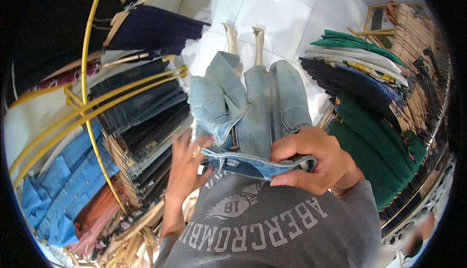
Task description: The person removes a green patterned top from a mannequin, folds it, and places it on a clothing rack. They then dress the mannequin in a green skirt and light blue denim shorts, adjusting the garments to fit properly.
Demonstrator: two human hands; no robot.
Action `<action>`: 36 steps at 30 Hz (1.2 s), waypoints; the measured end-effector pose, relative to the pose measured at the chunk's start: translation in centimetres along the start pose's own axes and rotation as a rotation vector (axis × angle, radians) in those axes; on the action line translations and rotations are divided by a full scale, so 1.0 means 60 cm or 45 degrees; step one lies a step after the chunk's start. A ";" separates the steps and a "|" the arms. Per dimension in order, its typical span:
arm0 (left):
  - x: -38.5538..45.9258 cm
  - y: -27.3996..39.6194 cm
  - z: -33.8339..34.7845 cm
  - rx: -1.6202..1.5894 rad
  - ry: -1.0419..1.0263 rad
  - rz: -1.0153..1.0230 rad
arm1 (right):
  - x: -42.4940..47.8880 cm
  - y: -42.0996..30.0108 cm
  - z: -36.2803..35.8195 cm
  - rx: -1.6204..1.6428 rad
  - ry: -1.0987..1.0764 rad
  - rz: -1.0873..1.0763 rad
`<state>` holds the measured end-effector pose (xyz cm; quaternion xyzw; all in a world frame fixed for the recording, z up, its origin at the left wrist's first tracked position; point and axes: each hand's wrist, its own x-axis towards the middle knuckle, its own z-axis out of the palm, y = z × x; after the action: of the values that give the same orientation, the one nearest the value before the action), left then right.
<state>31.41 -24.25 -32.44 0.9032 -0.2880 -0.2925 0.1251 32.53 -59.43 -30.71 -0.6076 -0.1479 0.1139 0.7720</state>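
A pair of light blue denim jeans [257, 96] hangs by its waistband in front of my chest, over a grey T-shirt [255, 220] with white lettering. My right hand [310, 162] grips the waistband's right end between thumb and fingers. At the waistband's other end is my left hand [191, 158], fingers spread and slightly blurred; whether it pinches the cloth cannot be told. The legs of the jeans hang side by side, one partly folded over. Beyond them, two bare mannequin-like feet [258, 31] show on the floor.
Yellow metal rails [87, 74] carry dark trousers and skirts on wooden hangers at the left, with blue garments [69, 180] below. At the right, green cloth [372, 154], dark and white garments hang on a rack beside many wooden hangers [412, 34]. White floor tiles [277, 5] lie ahead.
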 end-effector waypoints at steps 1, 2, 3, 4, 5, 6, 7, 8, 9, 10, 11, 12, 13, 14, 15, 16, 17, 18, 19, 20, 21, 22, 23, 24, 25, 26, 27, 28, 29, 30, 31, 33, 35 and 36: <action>0.016 -0.011 0.011 -0.102 -0.087 0.003 | 0.003 -0.006 0.003 0.034 0.011 0.013; 0.036 -0.037 0.007 -0.262 -0.190 0.001 | 0.006 -0.013 0.003 -0.003 0.071 0.043; 0.060 -0.068 0.001 -0.422 -0.297 0.008 | 0.011 -0.017 0.005 -0.063 0.137 0.044; 0.085 -0.095 -0.006 -0.387 -0.234 0.077 | 0.016 -0.018 0.004 -0.117 0.208 0.045; 0.105 -0.140 -0.010 -0.250 -0.292 0.156 | 0.022 -0.020 0.005 -0.171 0.282 0.046; 0.126 -0.162 -0.022 -0.299 -0.268 0.202 | 0.030 -0.018 0.012 -0.233 0.367 0.064; 0.152 -0.183 -0.037 -0.328 -0.247 0.251 | 0.033 -0.009 0.016 -0.288 0.463 0.067; 0.178 -0.206 -0.054 -0.401 -0.254 0.219 | 0.037 -0.002 0.021 -0.342 0.563 0.070; 0.203 -0.236 -0.070 -0.484 -0.280 0.194 | 0.051 -0.004 0.026 -0.476 0.670 0.121; 0.226 -0.265 -0.088 -0.556 -0.325 0.167 | 0.062 -0.010 0.032 -0.598 0.791 0.185; 0.257 -0.282 -0.119 -0.678 -0.225 0.271 | 0.070 -0.002 0.051 -0.662 0.921 0.233; 0.298 -0.303 -0.154 -0.770 -0.216 0.351 | 0.084 -0.002 0.072 -0.724 1.056 0.308; 0.334 -0.314 -0.186 -0.873 -0.186 0.414 | 0.095 0.006 0.092 -0.734 1.177 0.355; 0.373 -0.318 -0.224 -0.868 -0.228 0.477 | 0.107 0.010 0.119 -0.726 1.331 0.433; 0.403 -0.324 -0.250 -0.975 -0.324 0.477 | 0.117 0.013 0.153 -0.766 1.432 0.522; 0.425 -0.328 -0.270 -1.090 -0.409 0.537 | 0.123 0.015 0.186 -0.821 1.525 0.597; 0.447 -0.326 -0.285 -1.188 -0.492 0.608 | 0.125 0.016 0.216 -0.872 1.628 0.654; 0.468 -0.329 -0.287 -1.214 -0.592 0.663 | 0.124 0.018 0.247 -0.834 1.697 0.721; 0.467 -0.327 -0.292 -1.224 -0.703 0.678 | 0.120 0.014 0.281 -0.753 1.755 0.801; 0.467 -0.315 -0.293 -1.242 -0.714 0.722 | 0.125 0.007 0.300 -0.747 1.796 0.868; 0.458 -0.300 -0.295 -1.367 -0.811 0.756 | 0.124 0.007 0.322 -0.732 1.790 0.989; 0.455 -0.294 -0.293 -1.362 -0.892 0.852 | 0.134 0.004 0.342 -0.654 1.803 1.042; 0.447 -0.291 -0.291 -1.366 -0.948 0.911 | 0.142 0.001 0.359 -0.575 1.811 1.092; 0.439 -0.289 -0.291 -1.368 -1.014 0.964 | 0.148 0.003 0.376 -0.615 1.820 1.118; 0.431 -0.287 -0.289 -1.380 -1.055 0.980 | 0.151 0.004 0.392 -0.655 1.825 1.145; 0.428 -0.286 -0.280 -1.414 -1.065 1.000 | 0.154 0.006 0.407 -0.697 1.826 1.172; 0.426 -0.286 -0.281 -1.365 -1.081 0.977 | 0.155 0.012 0.421 -0.750 1.863 1.200; 0.424 -0.284 -0.282 -1.319 -1.094 0.954 | 0.155 0.019 0.435 -0.805 1.897 1.229; 0.422 -0.283 -0.282 -1.273 -1.103 0.930 | 0.155 0.023 0.447 -0.861 1.928 1.259; 0.433 -0.281 -0.286 -1.161 -1.199 0.866 | 0.158 0.023 0.456 -0.915 1.929 1.262; 0.437 -0.277 -0.282 -1.179 -1.235 0.861 | 0.161 0.023 0.466 -0.970 1.926 1.269; 0.437 -0.271 -0.270 -1.219 -1.302 0.841 | 0.151 0.031 0.497 -0.945 1.948 1.331; 0.431 -0.257 -0.267 -1.183 -1.382 0.829 | 0.144 0.046 0.520 -1.175 2.001 1.326; 0.429 -0.249 -0.266 -1.191 -1.410 0.829 | 0.142 0.047 0.525 -1.130 2.028 1.369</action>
<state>64.72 -26.59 -37.35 0.3505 -0.4053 -0.7385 0.4093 28.91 -27.23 -25.84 -0.7202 0.6611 -0.0549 0.2029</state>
